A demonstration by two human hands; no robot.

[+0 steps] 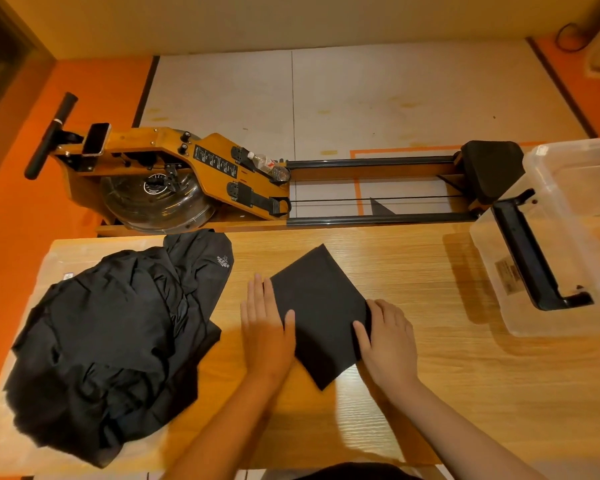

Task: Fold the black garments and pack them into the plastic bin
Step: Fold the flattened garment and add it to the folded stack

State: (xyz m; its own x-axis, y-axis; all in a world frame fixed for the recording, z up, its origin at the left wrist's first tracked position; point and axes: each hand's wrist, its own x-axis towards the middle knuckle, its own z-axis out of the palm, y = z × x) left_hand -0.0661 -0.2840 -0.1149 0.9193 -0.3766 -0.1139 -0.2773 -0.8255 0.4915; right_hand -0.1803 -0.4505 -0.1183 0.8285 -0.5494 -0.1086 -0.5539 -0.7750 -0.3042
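Nothing is readable from here. A small white logo marks the black garments up-left of the left fingers. A blurred label sits on the plastic bin, right of the right fingers. The rowing machine beyond carries a sticker, its print too tiny.

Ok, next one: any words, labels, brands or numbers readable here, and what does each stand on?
Nothing reads clearly enough to quote.
White logo on the unfolded black garments: blurred.
Sticker on the plastic bin: too small.
Printed panel on the rowing machine: too small.
Label on the bottle: blurred.
Round dial on the machine's tank: too small.
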